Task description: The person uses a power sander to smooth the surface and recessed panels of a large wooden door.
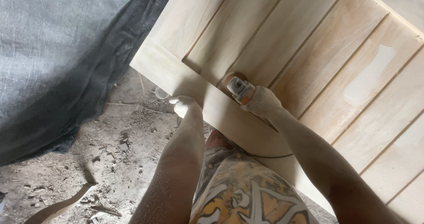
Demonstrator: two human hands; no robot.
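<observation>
Your left hand (183,105) is curled over the near-left edge of the pale wooden panel (309,60), bracing it. Your right hand (262,101) is closed around the small sander (240,90) on the board's lower rail. Keep the disc flat and pressure even.

Pale, matt bare-wood panel (309,60), dusty orange-and-grey plastic sander (240,90), coarse grey cloth (62,52), rough gritty floor (110,162).
</observation>
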